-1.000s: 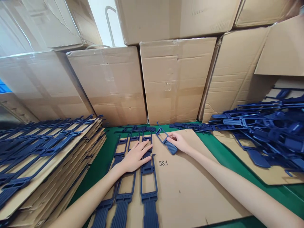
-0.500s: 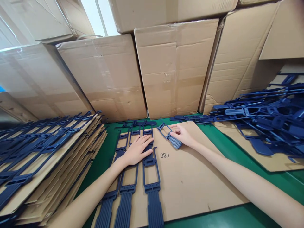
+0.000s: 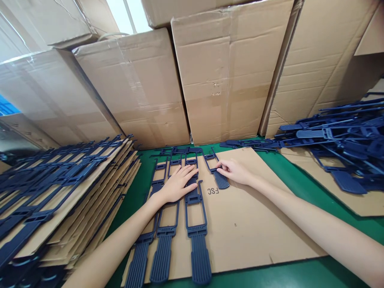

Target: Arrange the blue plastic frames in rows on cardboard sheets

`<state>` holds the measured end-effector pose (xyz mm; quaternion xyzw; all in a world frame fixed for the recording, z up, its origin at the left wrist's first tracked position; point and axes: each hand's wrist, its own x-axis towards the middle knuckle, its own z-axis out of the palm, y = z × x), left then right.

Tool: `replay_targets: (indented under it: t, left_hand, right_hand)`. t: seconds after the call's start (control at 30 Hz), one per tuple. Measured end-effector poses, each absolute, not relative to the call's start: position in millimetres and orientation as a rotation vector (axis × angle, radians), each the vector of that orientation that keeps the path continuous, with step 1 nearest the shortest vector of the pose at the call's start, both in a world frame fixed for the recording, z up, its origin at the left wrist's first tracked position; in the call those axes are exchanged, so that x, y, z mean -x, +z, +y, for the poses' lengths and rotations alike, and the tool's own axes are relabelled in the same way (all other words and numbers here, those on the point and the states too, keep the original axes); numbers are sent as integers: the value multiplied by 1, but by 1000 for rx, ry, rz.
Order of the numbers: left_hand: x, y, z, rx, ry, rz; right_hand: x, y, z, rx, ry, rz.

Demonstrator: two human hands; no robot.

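Observation:
My left hand lies flat with fingers spread over dark blue plastic frames with ribbed paddle ends, set in columns on a cardboard sheet. One such frame stretches below its fingertips toward the sheet's near edge. My right hand pinches another dark blue plastic part at the top of its ribbed paddle, near the sheet's far edge. That part has an open rectangular frame at its far end and lies beside the other columns, slightly tilted.
A stack of cardboard sheets layered with blue parts stands at the left. A tangled pile of blue parts rests on cardboard at the right. Large cardboard boxes wall off the back of the green table.
The part in my right hand has turned to lie more in line with the columns. My left hand stays on the frames. The whole view has shifted a little.

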<state>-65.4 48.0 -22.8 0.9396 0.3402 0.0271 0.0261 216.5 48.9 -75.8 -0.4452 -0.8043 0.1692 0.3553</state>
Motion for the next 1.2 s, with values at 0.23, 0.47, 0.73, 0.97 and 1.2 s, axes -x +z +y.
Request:
replay_targets:
  t: [0.23, 0.47, 0.73, 0.97, 1.2]
  left_hand:
    - [66, -24, 49, -2909, 100, 1031]
    - [66, -24, 50, -2901, 119, 1020]
    - [66, -24, 49, -2902, 105, 1022]
    - [66, -23, 49, -2897, 110, 1019]
    - [65, -23, 48, -2906, 96, 1033]
  right_hand:
    - [-215, -74, 46, 1058, 392, -2133]
    - [-215, -75, 47, 1072, 380, -2153]
    - [-215, -74, 46, 1097, 438, -2139]
    - [-216, -75, 47, 1096, 446, -2148]
    - [-216, -74, 47, 1120, 464, -2142]
